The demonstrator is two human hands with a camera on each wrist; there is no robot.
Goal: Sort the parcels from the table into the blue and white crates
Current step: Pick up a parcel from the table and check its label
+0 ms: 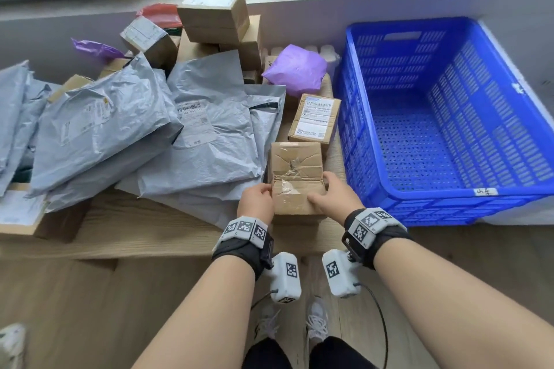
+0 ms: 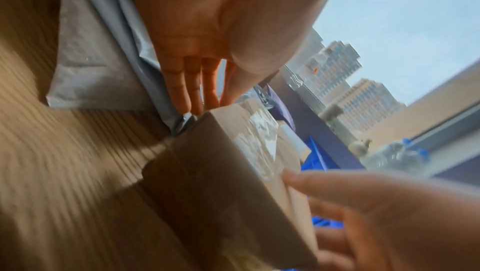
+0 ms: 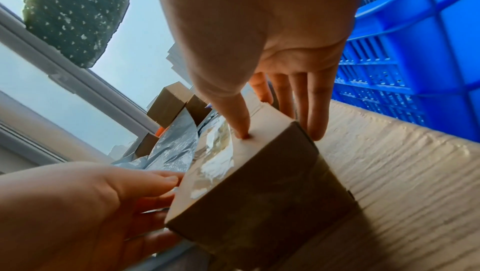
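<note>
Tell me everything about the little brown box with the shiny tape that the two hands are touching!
The small brown cardboard box is squarish, its crumpled top flaps sealed with wrinkled clear tape. It sits upright at the wooden table's near edge, beside the blue plastic crate. The left hand holds its left side, the right hand its right, thumb on top.

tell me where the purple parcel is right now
In the head view the purple parcel lies at the table's far side, just left of the blue crate, behind the labelled cardboard box.
</note>
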